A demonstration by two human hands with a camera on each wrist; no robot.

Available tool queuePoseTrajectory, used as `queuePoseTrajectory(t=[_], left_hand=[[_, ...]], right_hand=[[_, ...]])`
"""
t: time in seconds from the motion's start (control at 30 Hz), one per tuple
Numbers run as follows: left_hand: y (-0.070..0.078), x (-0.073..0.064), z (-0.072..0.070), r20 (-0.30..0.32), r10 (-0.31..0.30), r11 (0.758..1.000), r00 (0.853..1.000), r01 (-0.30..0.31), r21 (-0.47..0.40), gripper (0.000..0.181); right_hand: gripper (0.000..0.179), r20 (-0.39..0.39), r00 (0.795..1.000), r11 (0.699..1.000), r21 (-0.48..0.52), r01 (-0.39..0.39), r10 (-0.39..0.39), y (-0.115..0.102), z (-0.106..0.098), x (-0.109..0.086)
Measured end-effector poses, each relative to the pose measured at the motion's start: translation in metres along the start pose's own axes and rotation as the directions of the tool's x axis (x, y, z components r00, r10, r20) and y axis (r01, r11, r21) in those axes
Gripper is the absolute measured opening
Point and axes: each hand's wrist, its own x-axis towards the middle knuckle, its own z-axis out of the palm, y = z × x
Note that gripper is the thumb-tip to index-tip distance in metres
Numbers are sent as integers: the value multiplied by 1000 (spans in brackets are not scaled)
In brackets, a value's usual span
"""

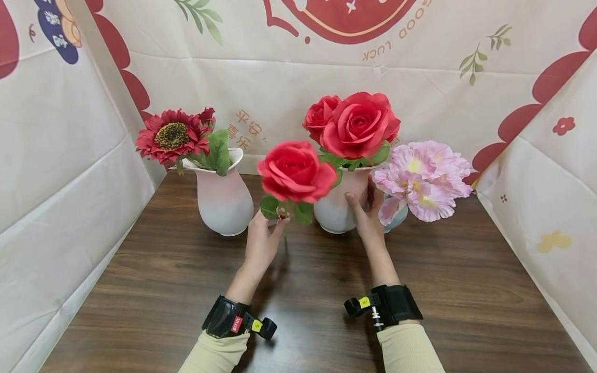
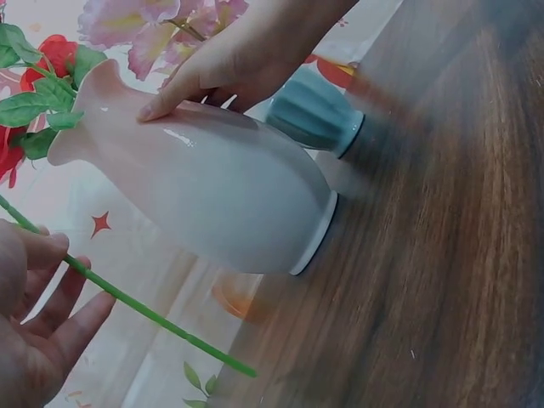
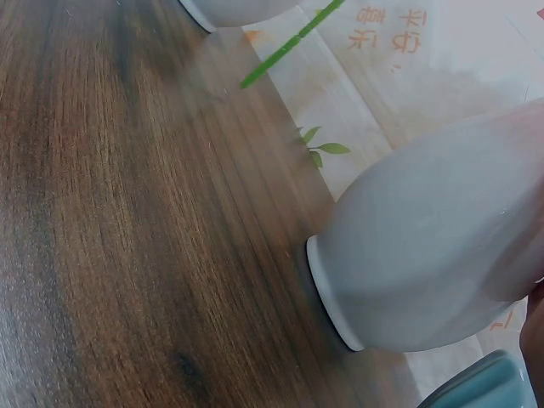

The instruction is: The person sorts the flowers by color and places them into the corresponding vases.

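Note:
In the head view my left hand (image 1: 262, 242) pinches a single red rose (image 1: 297, 171) just below its bloom. Its green stem (image 2: 144, 308) slants past the fingers in the left wrist view, the lower end free above the table. My right hand (image 1: 371, 224) grips the side of a pink-and-white vase (image 1: 332, 207), thumb on the front and the other fingers mostly hidden behind. This vase stands upright and bears two red roses (image 1: 360, 126) with green leaves. The held rose is in front and to the left of the vase's mouth.
At the left stands a similar vase (image 1: 224, 199) with a dark red sunflower (image 1: 171, 135). Right of my right hand, pink flowers (image 1: 426, 178) lean out of a small blue-green vase (image 2: 313, 109). White printed cloth (image 1: 298, 77) walls the wooden table (image 1: 317, 290) behind and on both sides.

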Motion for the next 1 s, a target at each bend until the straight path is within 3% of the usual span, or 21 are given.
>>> queuePoseTrajectory(t=[0.2,0.37,0.43,0.63,0.8,0.87,0.93,0.97,1.0], left_hand=[[1,0,0,-30,39,999,999,-38,28,28],[1,0,1,-39,198,980,979,-196,41,15],[1,0,1,-22,228,974,973,-228,1,9],[3,0,5,16,206,964,979,-200,-174,11],[9,1,7,-33,308,944,951,-310,-114,12],[11,1,7,-39,287,948,957,-289,-135,15],[7,-4,5,-43,239,956,970,-243,-162,20],[-22,-5,13,-48,234,957,971,-239,-163,23],[-58,-6,23,-48,272,956,961,-275,-97,26]], right_hand=[[74,-15,998,998,36,58,-57,2,2,0],[75,-30,998,998,24,60,-59,3,3,1],[77,-30,999,999,14,46,-46,4,3,0],[80,-3,1000,1000,12,11,-11,4,1,-1],[80,10,1000,1000,18,-13,13,1,0,-3],[78,10,1000,1000,26,-7,7,-1,0,-3],[77,11,1000,999,40,2,-2,-6,0,-4],[77,12,1000,999,41,2,-2,-9,1,-5],[76,9,1000,999,49,8,-8,-12,1,-6]])
